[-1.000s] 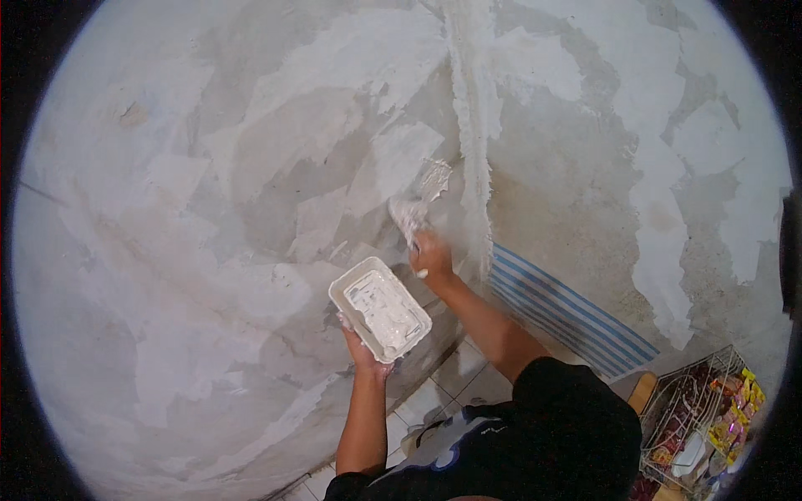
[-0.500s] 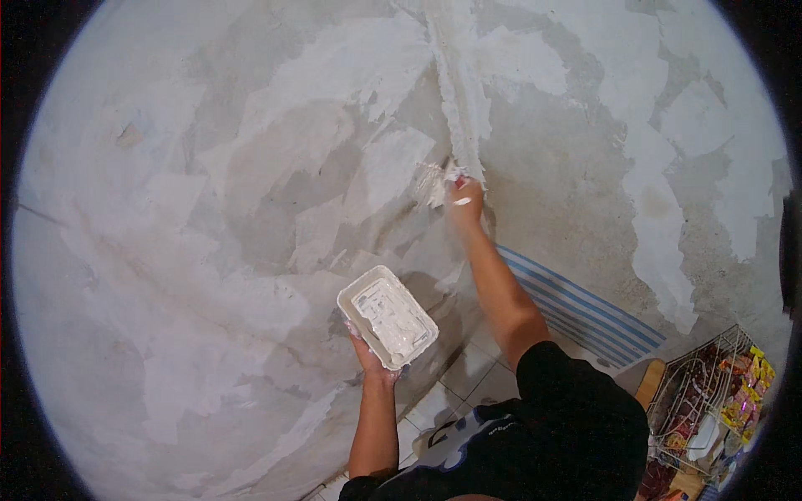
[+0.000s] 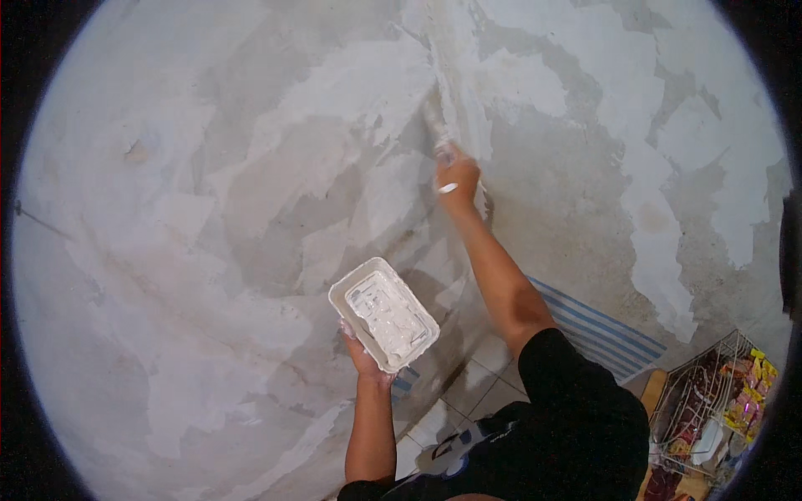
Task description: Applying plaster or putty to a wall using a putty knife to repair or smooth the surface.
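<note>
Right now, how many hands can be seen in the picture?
2: the left hand holds the pale tub, lower down; the right hand, higher, grips a blurred tool near the wall.

The pale rectangular tub (image 3: 357, 280) sits slanted, open side showing; white paste (image 3: 390, 321) is smeared across its bottom; the tool (image 3: 434, 122), blurred, points upward, higher and further right, at the patchy grey-and-white wall (image 3: 292, 167), contact unclear.
</note>
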`<action>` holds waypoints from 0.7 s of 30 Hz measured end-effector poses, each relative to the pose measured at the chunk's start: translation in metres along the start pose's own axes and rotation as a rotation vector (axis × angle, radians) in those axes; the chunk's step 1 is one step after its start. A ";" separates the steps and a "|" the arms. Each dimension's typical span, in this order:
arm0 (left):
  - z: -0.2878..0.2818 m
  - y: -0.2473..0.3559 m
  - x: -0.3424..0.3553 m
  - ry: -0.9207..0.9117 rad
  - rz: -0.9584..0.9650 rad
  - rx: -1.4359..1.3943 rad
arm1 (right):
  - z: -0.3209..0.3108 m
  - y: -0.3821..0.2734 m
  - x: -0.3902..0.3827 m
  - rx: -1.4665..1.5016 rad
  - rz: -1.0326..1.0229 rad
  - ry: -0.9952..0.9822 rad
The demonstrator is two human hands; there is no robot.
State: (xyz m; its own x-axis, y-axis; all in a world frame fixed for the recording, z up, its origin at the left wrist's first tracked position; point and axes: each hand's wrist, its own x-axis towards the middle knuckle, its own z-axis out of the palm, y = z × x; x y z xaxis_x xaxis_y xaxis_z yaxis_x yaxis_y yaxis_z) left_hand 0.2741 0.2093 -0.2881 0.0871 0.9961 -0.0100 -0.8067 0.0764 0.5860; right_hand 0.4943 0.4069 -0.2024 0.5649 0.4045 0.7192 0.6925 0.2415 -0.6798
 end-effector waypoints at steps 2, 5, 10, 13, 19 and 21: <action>0.009 0.003 -0.009 0.037 0.036 0.024 | -0.007 -0.017 -0.024 0.004 -0.080 -0.107; 0.026 0.014 -0.029 -0.049 0.130 0.015 | -0.044 -0.027 -0.076 -0.014 -0.335 -0.470; 0.071 0.026 -0.045 -0.129 0.209 0.066 | -0.088 -0.007 -0.040 0.170 -0.199 -0.267; 0.074 0.020 -0.043 -0.135 0.234 0.057 | -0.085 0.004 0.019 0.182 -0.006 -0.090; 0.074 0.019 -0.044 -0.103 0.282 0.047 | -0.058 -0.039 0.030 0.142 0.103 -0.170; 0.071 0.013 -0.041 -0.117 0.299 0.043 | -0.073 -0.062 0.003 0.148 -0.028 -0.297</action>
State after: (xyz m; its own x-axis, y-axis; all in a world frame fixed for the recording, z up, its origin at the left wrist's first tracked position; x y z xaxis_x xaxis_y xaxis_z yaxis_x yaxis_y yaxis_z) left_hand 0.3016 0.1668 -0.2229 -0.0810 0.9624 0.2594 -0.7814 -0.2229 0.5828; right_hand 0.4857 0.3287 -0.1475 0.3762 0.6298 0.6796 0.6207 0.3733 -0.6895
